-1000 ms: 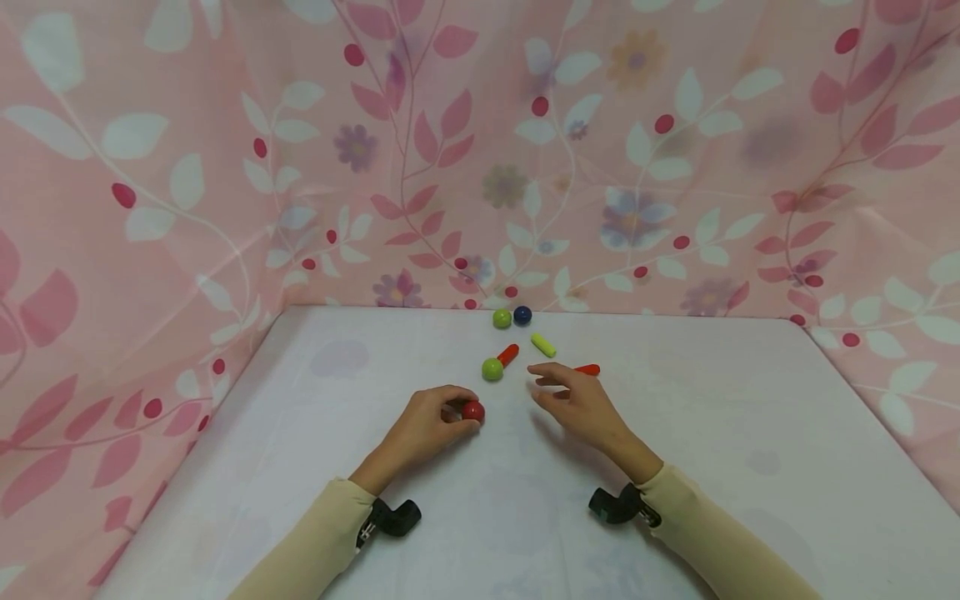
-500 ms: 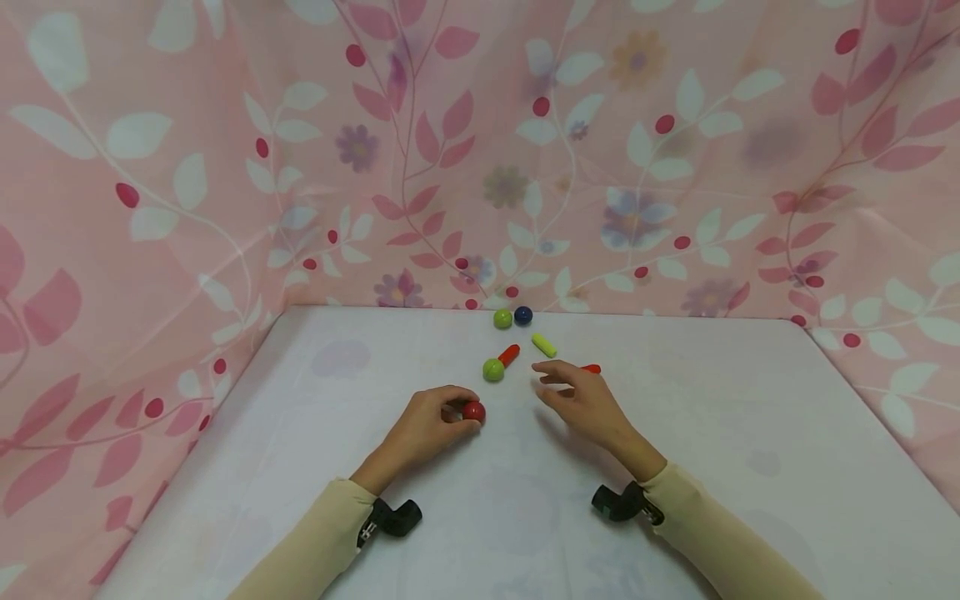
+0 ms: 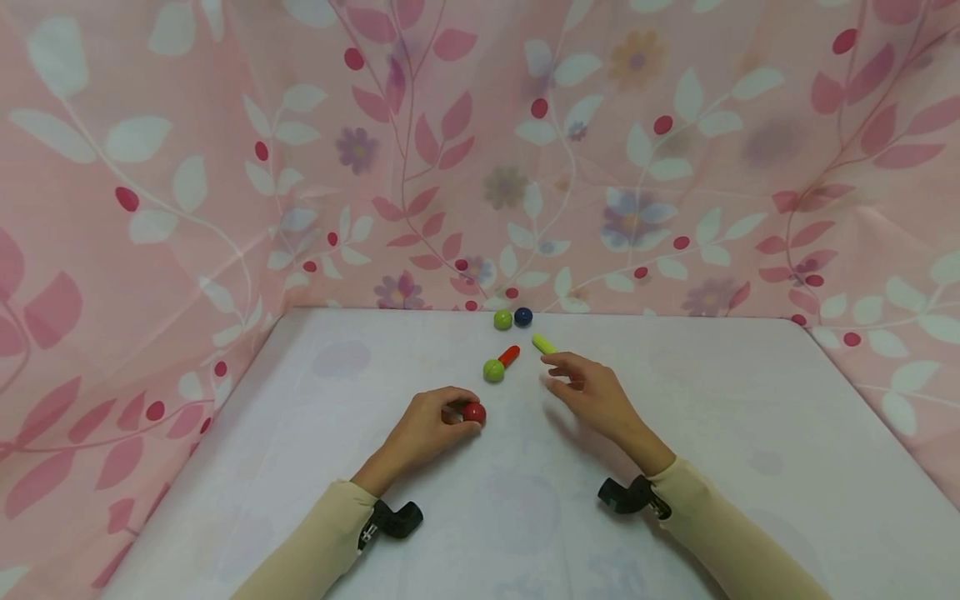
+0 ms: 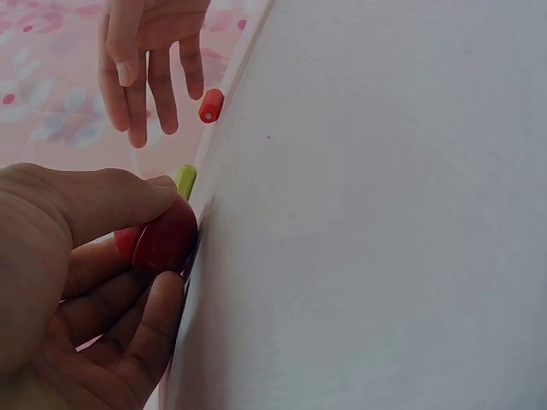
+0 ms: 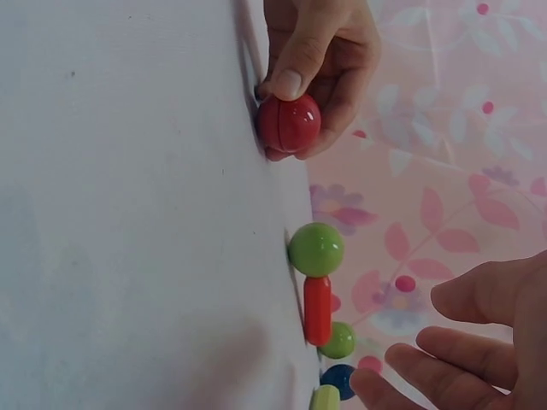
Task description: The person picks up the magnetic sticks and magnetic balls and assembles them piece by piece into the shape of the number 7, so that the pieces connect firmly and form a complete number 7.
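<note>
My left hand point(image 3: 422, 427) pinches a glossy red ball point(image 3: 474, 413) at the table surface; a seam line shows round it in the right wrist view. My right hand point(image 3: 598, 398) hovers to the right, fingers loosely bent and holding nothing. Closest to its fingertips in the head view is a yellow-green stick point(image 3: 542, 342), partly covered by them. Between the hands, farther off, a green ball point(image 3: 493, 371) sits against the end of a red stick point(image 3: 510, 357); whether they are joined I cannot tell. A second red stick point(image 4: 211, 106) appears in the left wrist view, hidden behind my right hand in the head view.
At the table's far edge, another green ball point(image 3: 502, 320) and a dark blue ball point(image 3: 523, 317) lie side by side. A white cloth covers the table point(image 3: 360, 358). Pink floral curtain point(image 3: 480, 167) hangs behind it and at the sides.
My right hand has drifted slightly right, now covering the second red stick and the near end of the yellow-green one. My left hand keeps its pinch on the red ball, unmoved.
</note>
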`<state>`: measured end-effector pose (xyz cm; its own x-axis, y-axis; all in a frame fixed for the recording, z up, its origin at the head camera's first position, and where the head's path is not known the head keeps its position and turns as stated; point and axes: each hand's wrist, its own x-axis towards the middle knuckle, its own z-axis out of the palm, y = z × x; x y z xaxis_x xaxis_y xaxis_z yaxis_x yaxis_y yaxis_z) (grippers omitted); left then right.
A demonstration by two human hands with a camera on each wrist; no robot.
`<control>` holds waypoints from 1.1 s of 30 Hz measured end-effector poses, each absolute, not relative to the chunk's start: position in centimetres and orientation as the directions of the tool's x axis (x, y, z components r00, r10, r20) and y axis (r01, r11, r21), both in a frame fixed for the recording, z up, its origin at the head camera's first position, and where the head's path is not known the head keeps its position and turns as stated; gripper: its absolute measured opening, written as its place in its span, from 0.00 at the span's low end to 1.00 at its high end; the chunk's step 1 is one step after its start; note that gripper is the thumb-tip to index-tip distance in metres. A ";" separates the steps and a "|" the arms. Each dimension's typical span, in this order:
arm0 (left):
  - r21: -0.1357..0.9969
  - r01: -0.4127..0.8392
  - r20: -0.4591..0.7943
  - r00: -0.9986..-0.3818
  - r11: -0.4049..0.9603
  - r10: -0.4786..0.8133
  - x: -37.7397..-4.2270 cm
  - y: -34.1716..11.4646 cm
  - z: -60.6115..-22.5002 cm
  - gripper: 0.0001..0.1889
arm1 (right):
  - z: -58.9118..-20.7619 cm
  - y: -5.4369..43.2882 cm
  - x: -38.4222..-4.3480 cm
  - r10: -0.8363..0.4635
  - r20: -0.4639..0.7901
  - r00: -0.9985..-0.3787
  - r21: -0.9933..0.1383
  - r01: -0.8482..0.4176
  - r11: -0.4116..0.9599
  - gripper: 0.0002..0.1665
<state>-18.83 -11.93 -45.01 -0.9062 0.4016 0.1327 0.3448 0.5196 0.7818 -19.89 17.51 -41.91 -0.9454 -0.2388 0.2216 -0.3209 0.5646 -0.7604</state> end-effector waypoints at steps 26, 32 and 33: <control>0.795 0.346 0.138 -0.903 0.497 0.408 -18.9 -12.2 -45.2 0.18 | -40.2 19.5 -21.9 -0.174 0.268 -0.948 -0.770 -0.319 0.552 0.19; 0.800 0.340 0.133 -0.904 0.494 0.406 -19.1 -12.2 -45.4 0.18 | -39.9 20.1 -22.6 -0.167 0.263 -0.950 -0.773 -0.311 0.553 0.20; 0.800 0.343 0.135 -0.903 0.493 0.408 -19.1 -12.2 -45.5 0.18 | -40.0 20.2 -22.8 -0.165 0.260 -0.951 -0.772 -0.308 0.557 0.20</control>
<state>-19.09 -12.18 -45.48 -0.9030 0.4078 0.1354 0.3427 0.4933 0.7995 -22.76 20.18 -39.97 -0.9513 -0.1652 0.2604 -0.3079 0.5568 -0.7715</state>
